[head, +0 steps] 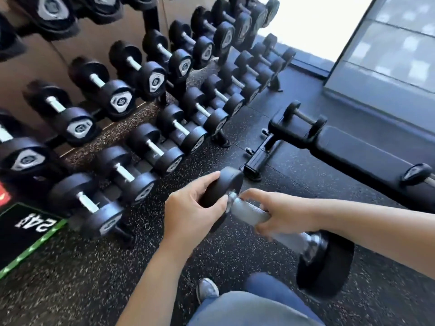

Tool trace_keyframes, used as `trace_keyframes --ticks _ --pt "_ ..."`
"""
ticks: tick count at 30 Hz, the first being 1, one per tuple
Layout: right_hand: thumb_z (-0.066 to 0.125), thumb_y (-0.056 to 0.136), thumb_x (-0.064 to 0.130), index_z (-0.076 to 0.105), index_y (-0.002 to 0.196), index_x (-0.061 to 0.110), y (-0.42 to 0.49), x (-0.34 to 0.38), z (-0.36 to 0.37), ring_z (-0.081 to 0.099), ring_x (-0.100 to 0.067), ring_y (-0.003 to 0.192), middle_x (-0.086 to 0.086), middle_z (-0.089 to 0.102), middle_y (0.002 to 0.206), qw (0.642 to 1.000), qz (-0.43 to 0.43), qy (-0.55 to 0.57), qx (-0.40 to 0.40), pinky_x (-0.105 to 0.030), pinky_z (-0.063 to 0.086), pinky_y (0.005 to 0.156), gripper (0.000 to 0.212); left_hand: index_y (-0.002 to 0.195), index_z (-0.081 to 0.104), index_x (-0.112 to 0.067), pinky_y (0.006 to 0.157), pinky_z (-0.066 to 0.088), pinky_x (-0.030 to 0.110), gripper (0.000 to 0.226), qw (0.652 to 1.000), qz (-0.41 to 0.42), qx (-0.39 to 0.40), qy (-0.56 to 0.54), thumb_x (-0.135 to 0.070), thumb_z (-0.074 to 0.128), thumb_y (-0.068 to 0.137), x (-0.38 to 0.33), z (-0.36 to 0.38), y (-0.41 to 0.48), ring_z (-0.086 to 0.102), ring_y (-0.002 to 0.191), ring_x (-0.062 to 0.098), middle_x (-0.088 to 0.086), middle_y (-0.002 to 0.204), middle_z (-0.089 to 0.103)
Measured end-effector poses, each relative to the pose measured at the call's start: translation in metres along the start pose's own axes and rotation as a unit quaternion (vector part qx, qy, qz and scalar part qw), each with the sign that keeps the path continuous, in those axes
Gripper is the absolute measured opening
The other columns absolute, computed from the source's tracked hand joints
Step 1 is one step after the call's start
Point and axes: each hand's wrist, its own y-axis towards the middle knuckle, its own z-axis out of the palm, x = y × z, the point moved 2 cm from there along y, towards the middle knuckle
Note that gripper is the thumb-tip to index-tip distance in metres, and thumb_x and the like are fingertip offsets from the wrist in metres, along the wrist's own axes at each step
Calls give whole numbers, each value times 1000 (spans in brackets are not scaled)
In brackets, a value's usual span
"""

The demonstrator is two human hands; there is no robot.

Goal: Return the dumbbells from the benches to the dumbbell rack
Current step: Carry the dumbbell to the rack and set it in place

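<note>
Dumbbell (246,208) held low in the centre of the frame, above the speckled floor, just short of the rack (151,20) at left. Not yet racked.

Hands: both clamped on it, close together. Left hand (193,208) grips the far black head. Right hand (282,214) wraps the knurled metal handle. The near head hangs free at lower right.

Handling, by judgement: heavy, rigid, not fragile. The knurling gives a sure hold; the smooth round heads are likelier to slip. Best carried by the handle, with a hand under one head to steer it in.

Counts: one dumbbell in hand. Two on the bench (353,151) at right: a small one (303,118) on its far end, another (415,174) cut off by the right edge. The lowest rack tier holds roughly ten; blur prevents a firm count.
</note>
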Motion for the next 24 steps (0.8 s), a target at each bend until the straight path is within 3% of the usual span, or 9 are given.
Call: trace_keyframes --ticks 5,9,14,21,24 --pt "63 81 17 27 134 36 42 1 -38 58 -15 73 2 60 94 999 21 40 -17 -36 52 74 67 99 64 -44 87 51 33 42 999 7 39 -19 -39 72 58 7 -7 68 64 91 -1 -20 97 69" --pt "64 81 18 27 136 35 76 -6 -75 57 -16 79 -1 60 101 998 36 46 -14 -35 51 77 68 98 65 -40 85 52 33 40 997 5 70 -20 -29 72 61 13 2 127 65 89 0 -16 95 70" --pt "63 82 18 27 135 35 127 -34 -139 55 -10 74 1 59 100 995 40 87 -15 -32 50 73 67 93 62 -46 84 52 29 41 995 24 101 -10 -22 76 63 9 28 217 65 87 -2 -22 92 69" --pt "61 83 19 26 135 35 207 -87 -256 57 -8 76 4 59 102 994 44 87 -59 -33 50 77 65 108 65 -28 87 51 28 44 991 52 120 21 -15 78 68 -6 84 369 63 91 -3 -20 97 66" --pt "62 82 20 26 135 35 235 -103 -301 53 -3 71 9 54 92 992 50 89 -78 -28 47 73 66 103 64 -33 88 51 32 42 991 51 125 13 -28 77 63 -13 103 424 64 94 0 -15 100 68"
